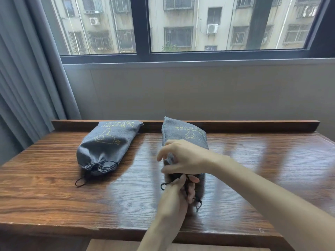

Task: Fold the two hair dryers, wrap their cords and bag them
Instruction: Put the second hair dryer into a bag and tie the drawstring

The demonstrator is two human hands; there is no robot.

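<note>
Head view: two grey drawstring bags lie on the wooden table (54, 178) below the window (181, 24). The left bag (107, 144) is cinched, its black cord knotted. The right bag (183, 134) is full but not yet closed: the right hand (183, 158) pinches its gathered neck while the left hand (177, 192) grips the drawstring (164, 185). Neither dryer shows; presumably both are bagged, leaving only this last tightening.

A glossy wooden surface (54, 187) with a raised back ledge carries two grey drawstring bags: the left bag (107, 144) lies well apart from the right bag (183, 134).
</note>
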